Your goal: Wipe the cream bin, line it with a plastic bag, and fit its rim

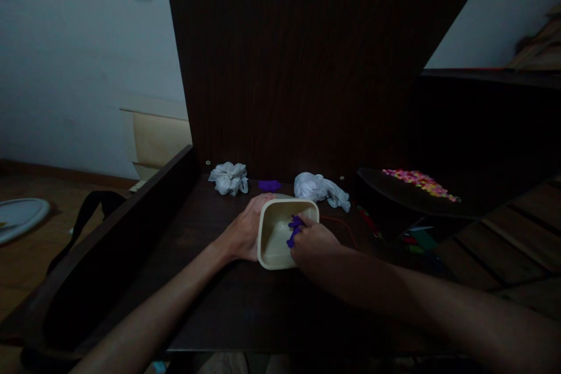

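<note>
Bare forearms [153,315] are stretched inward from the lower left and lower right of the frame. Beyond them, a dark upright panel [298,70] fills the upper center, with a dark tabletop [219,304] spread below. At the center, a cream container [289,202] is tilted, its opening turned toward the camera. Its left side is grasped by the left hand [248,229]. White crumpled bags [230,178] are placed behind it, left and right. Purple material [294,234] is held in the right hand's [315,245] curled fingers, within the container. Between the bags, a smaller purple piece [269,186] is laid.
</note>
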Tool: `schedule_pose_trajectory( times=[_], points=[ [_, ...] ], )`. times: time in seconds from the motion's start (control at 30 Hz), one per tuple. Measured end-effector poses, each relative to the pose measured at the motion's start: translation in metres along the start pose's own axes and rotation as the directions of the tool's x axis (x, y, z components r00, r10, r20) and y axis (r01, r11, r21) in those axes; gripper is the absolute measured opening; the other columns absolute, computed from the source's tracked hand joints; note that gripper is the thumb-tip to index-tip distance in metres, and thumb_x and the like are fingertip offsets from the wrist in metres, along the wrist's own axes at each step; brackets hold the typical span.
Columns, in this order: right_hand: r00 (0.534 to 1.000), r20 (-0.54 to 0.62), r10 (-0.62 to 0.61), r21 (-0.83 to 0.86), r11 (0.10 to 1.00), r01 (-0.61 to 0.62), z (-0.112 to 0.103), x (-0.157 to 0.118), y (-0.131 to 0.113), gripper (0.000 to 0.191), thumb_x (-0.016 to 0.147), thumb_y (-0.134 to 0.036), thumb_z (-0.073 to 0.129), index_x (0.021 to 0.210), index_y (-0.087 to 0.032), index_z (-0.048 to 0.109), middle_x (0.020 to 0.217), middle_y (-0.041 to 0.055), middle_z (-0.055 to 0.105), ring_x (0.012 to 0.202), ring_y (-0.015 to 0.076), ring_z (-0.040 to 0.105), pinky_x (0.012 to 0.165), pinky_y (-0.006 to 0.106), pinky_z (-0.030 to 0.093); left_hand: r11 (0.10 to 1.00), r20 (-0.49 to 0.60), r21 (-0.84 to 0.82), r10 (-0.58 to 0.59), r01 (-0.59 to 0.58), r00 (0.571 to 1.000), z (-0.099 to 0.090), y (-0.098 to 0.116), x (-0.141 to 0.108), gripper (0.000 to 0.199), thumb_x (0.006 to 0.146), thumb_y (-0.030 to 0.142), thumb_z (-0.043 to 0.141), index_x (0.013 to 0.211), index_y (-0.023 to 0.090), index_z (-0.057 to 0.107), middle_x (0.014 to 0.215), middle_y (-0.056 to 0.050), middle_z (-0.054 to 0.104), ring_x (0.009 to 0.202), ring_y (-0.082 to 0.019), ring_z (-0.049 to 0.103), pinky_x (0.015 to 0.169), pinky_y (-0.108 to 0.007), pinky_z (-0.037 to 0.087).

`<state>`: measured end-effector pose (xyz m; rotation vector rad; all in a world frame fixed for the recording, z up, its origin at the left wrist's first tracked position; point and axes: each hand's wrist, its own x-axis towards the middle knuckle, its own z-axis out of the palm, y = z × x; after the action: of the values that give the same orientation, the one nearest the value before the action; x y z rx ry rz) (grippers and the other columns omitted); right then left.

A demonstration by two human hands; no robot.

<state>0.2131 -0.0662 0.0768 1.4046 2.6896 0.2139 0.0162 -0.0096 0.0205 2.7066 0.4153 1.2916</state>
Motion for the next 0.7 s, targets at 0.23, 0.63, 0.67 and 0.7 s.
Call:
schedule_pose_trajectory(
  times=[0.23,0.63,0.67,0.7],
  points=[
    [0.98,0.197,0.008,-0.193,0.981,0.03,-0.04,-0.02,0.008,0.03,0.085,-0.011,0.062,0.11,-0.005,0.078,0.13,0.0237,0.068,0.133,0.0358,0.056,0.123,0.052,0.029,1.0,0.013,0.022,0.014,-0.014,1.0,-0.001,0.005,0.006,0.12,0.067,0.054,0.084,0.157,0.019,0.013,0.143,-0.025,0.045,0.136,-0.048,0.046,0.109,-0.069,0.043],
    [0.974,0.146,-0.173,-0.244,0.948,0.205,-0.006,-0.038,-0.003,0.04,0.087,0.001,0.045,0.113,-0.005,0.075,0.116,0.0196,0.075,0.121,0.0301,0.066,0.124,0.047,0.031,0.999,-0.039,0.038,-0.022,0.024,0.999,-0.004,-0.005,0.0,0.119,0.063,0.049,0.086,0.156,0.016,0.019,0.146,-0.025,0.045,0.138,-0.047,0.045,0.112,-0.066,0.041],
    [0.972,0.134,-0.195,-0.177,0.96,0.217,-0.006,-0.038,-0.003,0.04,0.087,0.002,0.045,0.109,-0.008,0.077,0.109,0.0169,0.077,0.115,0.0299,0.068,0.123,0.049,0.031,0.999,-0.04,0.042,-0.022,0.024,0.999,-0.004,-0.005,-0.001,0.119,0.063,0.049,0.086,0.155,0.016,0.019,0.146,-0.025,0.045,0.138,-0.048,0.045,0.112,-0.066,0.041],
    [0.97,0.115,-0.214,-0.116,0.967,0.227,-0.008,-0.04,-0.003,0.039,0.087,0.001,0.045,0.105,-0.012,0.078,0.103,0.014,0.078,0.11,0.029,0.07,0.121,0.05,0.033,0.999,-0.04,0.047,-0.02,0.022,0.999,-0.003,-0.005,-0.001,0.119,0.063,0.05,0.086,0.155,0.017,0.019,0.146,-0.025,0.044,0.138,-0.048,0.045,0.112,-0.067,0.041]
  ],
)
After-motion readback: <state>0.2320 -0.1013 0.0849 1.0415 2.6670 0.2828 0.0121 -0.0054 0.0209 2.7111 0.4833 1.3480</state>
